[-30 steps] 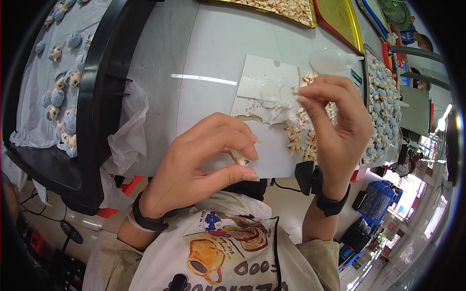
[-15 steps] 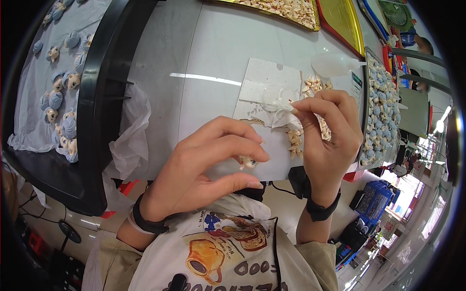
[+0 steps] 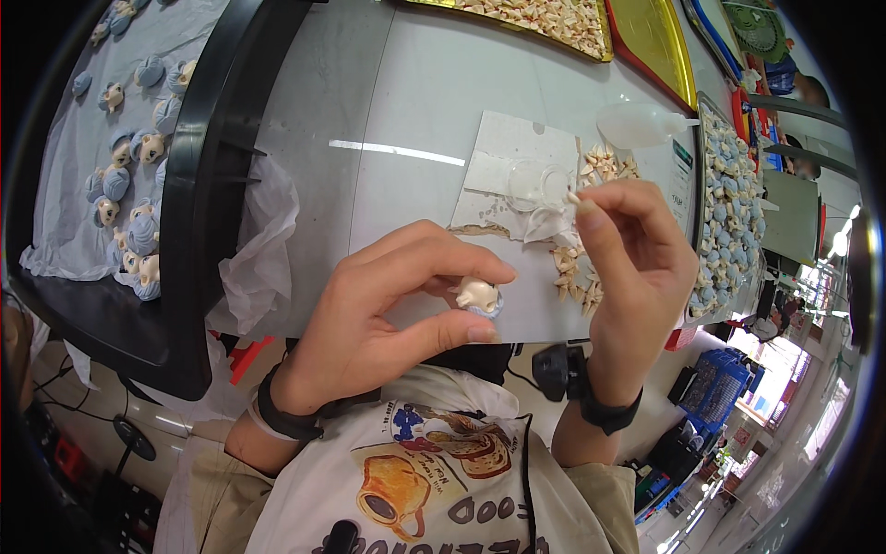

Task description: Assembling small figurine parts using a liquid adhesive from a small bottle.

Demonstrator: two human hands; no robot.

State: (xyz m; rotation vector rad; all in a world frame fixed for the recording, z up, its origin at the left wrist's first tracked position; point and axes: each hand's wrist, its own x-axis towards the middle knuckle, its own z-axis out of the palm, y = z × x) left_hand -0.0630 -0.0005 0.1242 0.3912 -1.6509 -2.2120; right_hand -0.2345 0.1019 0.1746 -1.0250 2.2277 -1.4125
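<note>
Between the thumb and fingers of my left hand (image 3: 378, 300) is a small figurine head (image 3: 479, 295), cream on top with a pale blue part below. My right hand (image 3: 641, 258) is raised to the right of it, thumb and forefinger pinching a tiny cream piece (image 3: 573, 198) with a dark tip. Just beyond that pinch, a crumpled white tissue (image 3: 548, 224) lies by a small clear round dish (image 3: 526, 185) on a worn pale board (image 3: 494, 152). Small pointed cream pieces (image 3: 568, 274) are scattered beside the tissue.
At left stands a black-rimmed tray (image 3: 189, 185) lined with paper, holding several blue-and-cream figurines. Crumpled paper (image 3: 263, 254) hangs at its side. Another tray of figurines (image 3: 724, 212) is at right, near a clear squeeze bottle (image 3: 637, 125). A gold tray (image 3: 604, 37) of cream pieces sits at the back.
My left thumb and fingers have come together around the figurine head, which shows more now. My right hand has shifted slightly right, still pinching the tiny piece. The whole view has shifted slightly.
</note>
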